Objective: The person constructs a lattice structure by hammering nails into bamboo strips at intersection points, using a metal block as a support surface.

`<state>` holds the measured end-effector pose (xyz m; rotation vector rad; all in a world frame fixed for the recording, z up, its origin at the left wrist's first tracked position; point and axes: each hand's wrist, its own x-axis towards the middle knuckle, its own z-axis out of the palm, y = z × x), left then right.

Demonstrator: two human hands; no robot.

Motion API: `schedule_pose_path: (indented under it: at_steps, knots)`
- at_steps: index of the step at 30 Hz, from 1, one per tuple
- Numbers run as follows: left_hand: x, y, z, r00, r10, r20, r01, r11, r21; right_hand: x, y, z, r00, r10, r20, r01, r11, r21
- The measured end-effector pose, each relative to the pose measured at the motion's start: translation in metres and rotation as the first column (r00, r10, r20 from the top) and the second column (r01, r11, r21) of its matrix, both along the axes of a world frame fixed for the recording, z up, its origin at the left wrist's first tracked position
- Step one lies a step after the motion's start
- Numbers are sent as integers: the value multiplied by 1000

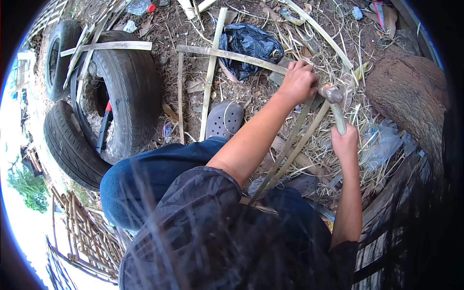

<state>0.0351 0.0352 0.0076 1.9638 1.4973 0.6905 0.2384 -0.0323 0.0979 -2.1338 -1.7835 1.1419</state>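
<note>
My right hand [344,141] is closed around the handle of a hammer [332,94], and the worn, brownish hammer head is right beside my left hand's fingers. My left hand [299,83] pinches the end of a long bamboo strip [232,56] that runs off to the left. Under the two hands, more bamboo slats [295,147] slant down toward my lap. Whether a nail is between my left fingers cannot be made out. Another upright slat [212,77] crosses the long strip on the left, and a thinner slat [181,96] hangs from its far end.
Old tyres [133,92] are at left, with a red-and-black handled tool [104,126] inside one. A black plastic bag [251,46] lies beyond the long strip. Bamboo shavings [355,99] litter the soil near a thick log [406,92]. My grey clog [224,119] stands beside the slats.
</note>
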Motion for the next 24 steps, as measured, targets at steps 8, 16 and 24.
schedule_pose_path:
  at_steps: [8,16,24]
  knots:
    - [-4,-2,-1,999,-12,-32,14,999,48,-5,1,17,999,-22,-23,23,1000,22]
    - [-24,-3,22,993,-46,-113,56,994,94,25,0,4,985,-150,-81,150,989,-8]
    - [-69,29,-2,890,-379,-253,430,882,192,11,-1,5,989,-97,-115,98,995,7]
